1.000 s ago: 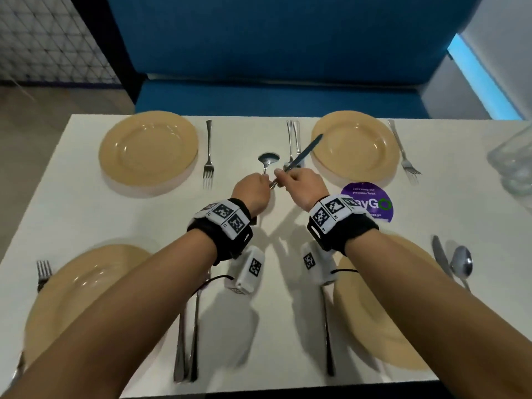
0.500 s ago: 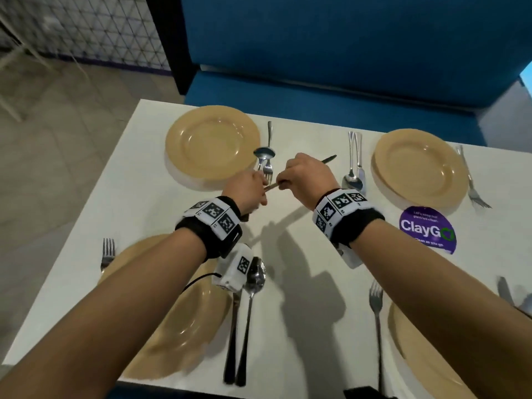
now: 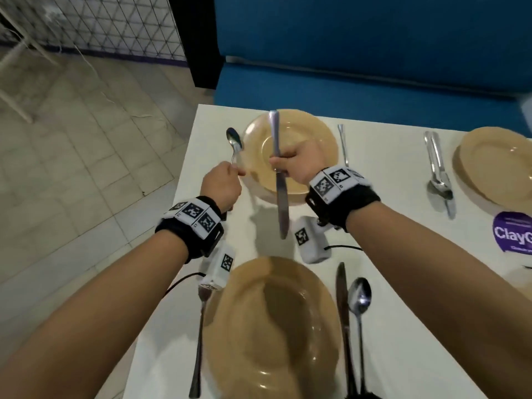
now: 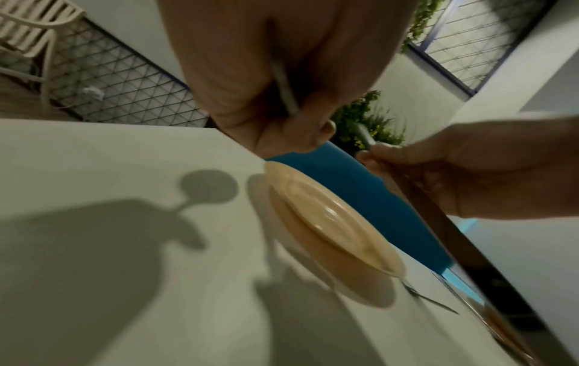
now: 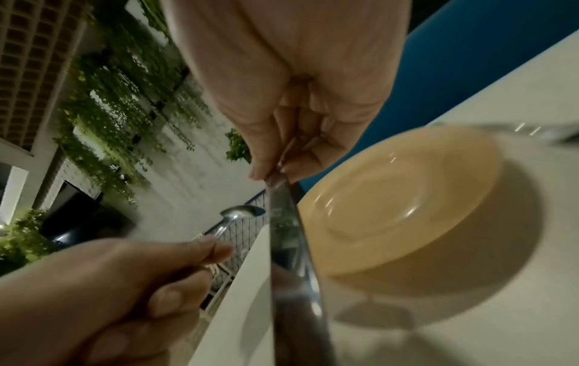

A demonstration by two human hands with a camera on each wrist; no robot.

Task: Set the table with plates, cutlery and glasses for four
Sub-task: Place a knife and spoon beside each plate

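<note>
My left hand grips the handle of a metal spoon, bowl up, just left of the far tan plate at the table's left edge. My right hand pinches a table knife by its middle above that plate, blade pointing back at me. In the right wrist view the fingers close on the knife, with the spoon and plate beyond. The left wrist view shows the spoon handle in my fist.
A fork lies right of the far plate. The near plate has a fork on its left and a knife and spoon on its right. Another plate, cutlery and a purple sticker sit on the white table.
Both hands have carried the spoon and knife left, from the table's middle to the far left plate. The knife has turned from a slant to point along my line of sight.
</note>
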